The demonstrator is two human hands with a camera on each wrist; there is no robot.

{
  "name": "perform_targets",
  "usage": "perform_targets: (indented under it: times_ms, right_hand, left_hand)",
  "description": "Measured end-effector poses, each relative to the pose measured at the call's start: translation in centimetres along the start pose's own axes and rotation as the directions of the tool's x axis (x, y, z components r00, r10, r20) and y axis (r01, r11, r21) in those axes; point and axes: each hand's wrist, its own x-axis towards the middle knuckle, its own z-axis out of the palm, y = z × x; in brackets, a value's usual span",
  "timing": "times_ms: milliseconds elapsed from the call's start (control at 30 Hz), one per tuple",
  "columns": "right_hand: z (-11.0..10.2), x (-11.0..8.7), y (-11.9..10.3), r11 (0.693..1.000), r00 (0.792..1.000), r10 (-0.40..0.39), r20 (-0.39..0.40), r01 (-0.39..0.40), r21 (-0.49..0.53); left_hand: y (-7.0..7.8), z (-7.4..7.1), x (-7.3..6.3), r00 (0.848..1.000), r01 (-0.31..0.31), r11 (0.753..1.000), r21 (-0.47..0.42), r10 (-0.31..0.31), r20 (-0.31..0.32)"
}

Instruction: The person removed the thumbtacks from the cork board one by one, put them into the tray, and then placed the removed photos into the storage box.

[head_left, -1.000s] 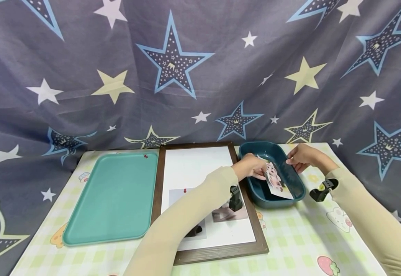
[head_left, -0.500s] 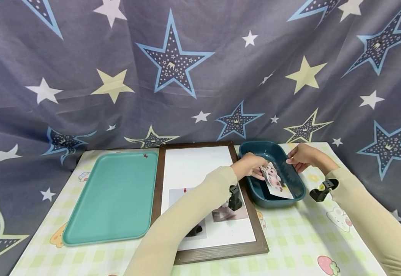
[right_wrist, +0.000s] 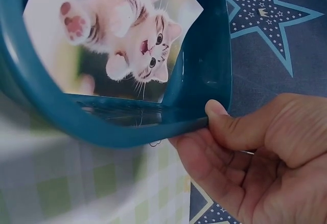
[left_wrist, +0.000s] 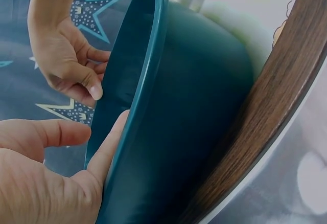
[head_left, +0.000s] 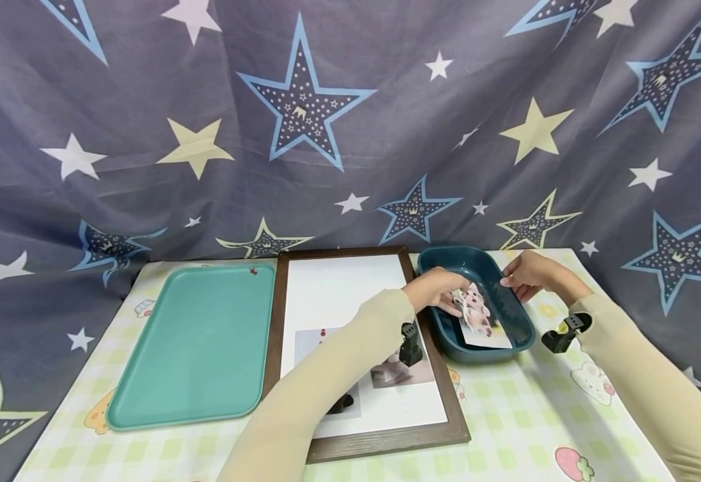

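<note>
A teal plastic basin (head_left: 509, 314) stands at the right of the table. A photo print of a kitten (head_left: 479, 318) rests tilted inside it. My left hand (head_left: 440, 291) reaches over the basin's left wall, its fingertips by the print's upper left edge. In the left wrist view, thumb and index finger are stretched out and apart, and the basin wall hides the print. My right hand (right_wrist: 255, 152) pinches the basin's rim between thumb and fingers, at the far right side in the head view.
A brown-framed white board (head_left: 350, 281) lies left of the basin, with several photos and a red pushpin (head_left: 323, 332) on it; my left forearm crosses it. Further left is a green tray (head_left: 196, 348) with red pins (head_left: 253, 271) near its back edge. A starred curtain (head_left: 350, 120) hangs behind.
The kitten print has turned and settled slightly lower in the basin, showing more of its face. My left fingers have shifted a little at its edge; my right hand has stayed at the rim.
</note>
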Motion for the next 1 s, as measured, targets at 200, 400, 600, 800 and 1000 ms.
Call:
perform_targets:
  times_ms: [200, 400, 600, 800, 1000]
  right_hand:
    - [0.05, 0.09, 0.12, 1.000, 1.000, -0.015, -0.003, 0.015, -0.005]
    - [-0.08, 0.14, 0.11, 1.000, 1.000, -0.010, 0.002, 0.010, -0.009]
    - [-0.11, 0.35, 0.13, 1.000, 1.000, -0.008, -0.005, 0.008, -0.005]
    - [-0.06, 0.49, 0.10, 1.000, 1.000, 0.001, -0.010, -0.001, -0.001]
    - [-0.16, 0.22, 0.04, 1.000, 1.000, -0.006, -0.004, 0.006, -0.028]
  left_hand:
    - [0.03, 0.22, 0.06, 0.999, 0.006, 1.000, 0.027, -0.005, -0.032]
    - [0.21, 0.15, 0.08, 1.000, 0.017, 1.000, 0.007, -0.017, -0.017]
    - [0.49, 0.04, 0.26, 0.999, 0.038, 0.999, 0.009, -0.038, 0.010]
    - [0.75, 0.06, 0.40, 0.997, 0.076, 0.997, 0.014, -0.076, 0.005]
    - [0.97, 0.30, 0.34, 0.995, 0.096, 0.995, 0.034, -0.096, -0.019]
